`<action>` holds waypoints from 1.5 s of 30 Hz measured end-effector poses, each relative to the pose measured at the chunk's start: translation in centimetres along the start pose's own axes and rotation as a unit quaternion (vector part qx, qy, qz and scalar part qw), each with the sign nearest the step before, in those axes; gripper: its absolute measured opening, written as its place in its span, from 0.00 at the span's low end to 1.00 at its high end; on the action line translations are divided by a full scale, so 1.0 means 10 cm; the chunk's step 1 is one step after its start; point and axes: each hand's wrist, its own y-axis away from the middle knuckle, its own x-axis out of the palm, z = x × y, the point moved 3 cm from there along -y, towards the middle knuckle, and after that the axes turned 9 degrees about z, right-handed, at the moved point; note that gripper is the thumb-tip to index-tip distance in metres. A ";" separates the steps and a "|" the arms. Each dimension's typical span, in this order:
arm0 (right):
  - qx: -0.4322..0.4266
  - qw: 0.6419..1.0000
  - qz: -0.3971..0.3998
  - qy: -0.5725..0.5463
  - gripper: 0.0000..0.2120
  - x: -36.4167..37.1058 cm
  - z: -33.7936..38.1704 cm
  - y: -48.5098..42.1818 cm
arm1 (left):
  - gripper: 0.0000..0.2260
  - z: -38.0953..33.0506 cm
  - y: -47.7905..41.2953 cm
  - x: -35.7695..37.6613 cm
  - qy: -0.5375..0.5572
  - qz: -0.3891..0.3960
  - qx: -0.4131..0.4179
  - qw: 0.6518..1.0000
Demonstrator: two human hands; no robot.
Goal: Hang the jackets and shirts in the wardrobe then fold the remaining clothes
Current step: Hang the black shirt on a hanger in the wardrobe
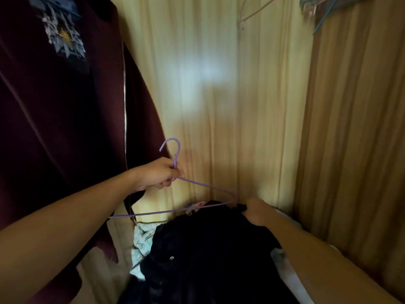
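Note:
My left hand (158, 174) grips a purple wire hanger (175, 194) just below its hook, which points up. The hanger's far shoulder reaches down to the top edge of a black garment (203, 249) lying low in the middle of the view. My right hand (257, 210) grips that garment's upper edge right beside the hanger's tip. A maroon zip jacket (65, 128) hangs at the left with a dark printed shirt inside it.
Yellow wooden wardrobe panels (219, 95) form the back and the right side. Several empty hangers (317, 9) hang at the top right. Pale patterned cloth (142, 238) and white cloth (285, 266) lie under the black garment.

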 end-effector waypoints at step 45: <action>-0.150 0.989 0.000 0.004 0.39 -0.73 1.52 0.62 | 0.05 0.17 0.03 0.34 -0.145 -0.170 0.175 0.959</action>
